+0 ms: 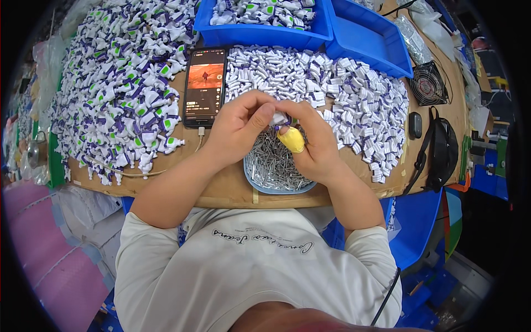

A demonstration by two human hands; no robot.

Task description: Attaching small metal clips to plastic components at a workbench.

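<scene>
Two hands pinch one small white part at frame centre.

Left hand (239,124) and right hand (310,141) — fingers closed on the part (279,118) — above a dish of pins (271,166); phone (204,86) upper left.

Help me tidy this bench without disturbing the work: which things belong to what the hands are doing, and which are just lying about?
In use:
left hand and right hand, pinching one small white part
dish of metal pins beneath them
loose white parts
pile of white, green and purple pieces

Lying about:
phone
small fan
black pouch
empty blue bin
</scene>
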